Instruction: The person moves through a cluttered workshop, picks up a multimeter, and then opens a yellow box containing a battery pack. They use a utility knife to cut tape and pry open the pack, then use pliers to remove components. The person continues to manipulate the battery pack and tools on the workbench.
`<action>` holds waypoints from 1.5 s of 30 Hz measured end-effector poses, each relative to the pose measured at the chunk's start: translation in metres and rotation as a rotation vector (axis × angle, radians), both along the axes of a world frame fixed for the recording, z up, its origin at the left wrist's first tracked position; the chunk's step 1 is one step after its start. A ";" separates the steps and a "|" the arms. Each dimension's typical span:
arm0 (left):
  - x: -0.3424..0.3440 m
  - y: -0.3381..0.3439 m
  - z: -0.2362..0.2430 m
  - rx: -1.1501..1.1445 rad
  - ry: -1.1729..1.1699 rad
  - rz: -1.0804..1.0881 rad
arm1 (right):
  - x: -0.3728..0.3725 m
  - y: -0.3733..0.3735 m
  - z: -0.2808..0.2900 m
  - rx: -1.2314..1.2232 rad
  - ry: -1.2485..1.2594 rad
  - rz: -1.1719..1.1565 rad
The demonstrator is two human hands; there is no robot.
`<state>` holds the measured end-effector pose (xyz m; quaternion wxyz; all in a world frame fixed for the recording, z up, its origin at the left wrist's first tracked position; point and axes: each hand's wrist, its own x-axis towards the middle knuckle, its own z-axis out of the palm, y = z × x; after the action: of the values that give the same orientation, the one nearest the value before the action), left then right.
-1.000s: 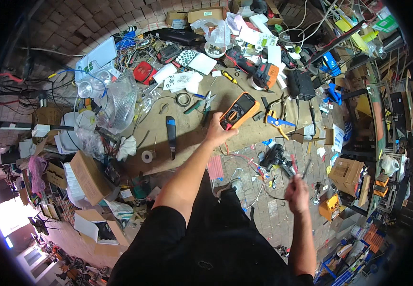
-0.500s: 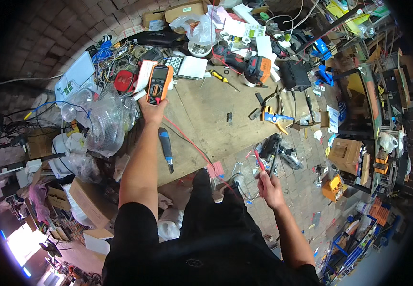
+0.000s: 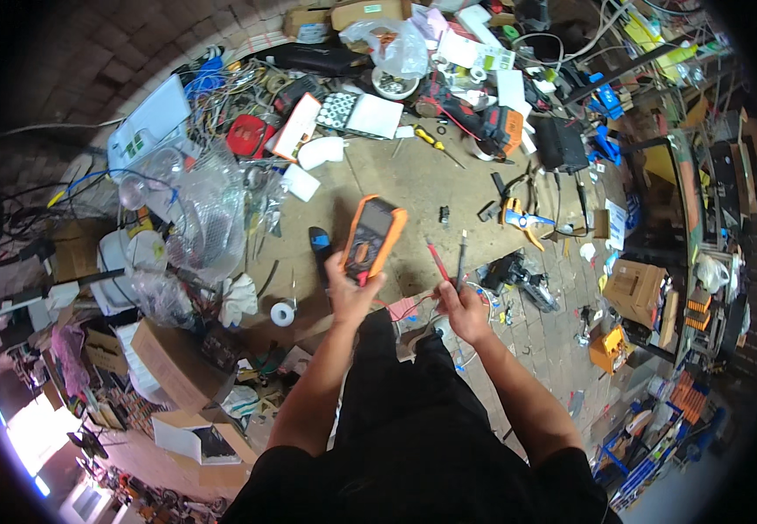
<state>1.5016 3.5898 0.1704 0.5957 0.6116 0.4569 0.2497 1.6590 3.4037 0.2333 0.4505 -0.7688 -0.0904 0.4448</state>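
Note:
My left hand (image 3: 354,291) is closed round the lower end of an orange and black multimeter (image 3: 374,234), raised above the table and tilted. My right hand (image 3: 466,314) pinches a pair of test probes, one red (image 3: 437,260) and one black (image 3: 462,255), their tips pointing away from me. Thin leads hang between my two hands. Under the left hand, a blue and black utility knife (image 3: 321,249) lies partly hidden. Beyond the probes a small black part (image 3: 445,214) rests on the wooden table (image 3: 343,179).
Blue and yellow pliers (image 3: 522,222) and a yellow screwdriver (image 3: 439,145) lie on the tabletop. A cordless power tool (image 3: 492,129), loose wires and paper crowd its far side. Bubble wrap (image 3: 206,214) heaps up at left. Cardboard boxes (image 3: 636,291) stand on the littered floor at right.
My left hand has lifted the multimeter off the far left of the table and brought it nearer and to the right. My right hand has moved left with the probes.

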 end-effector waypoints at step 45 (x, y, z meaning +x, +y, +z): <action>-0.038 0.010 0.047 0.658 0.471 -0.241 | -0.093 0.122 -0.047 0.005 -0.399 0.582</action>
<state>1.4640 3.6000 0.2173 0.2728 0.8586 0.4016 0.1645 1.5656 3.5253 0.1865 0.2801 -0.7814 -0.3933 0.3953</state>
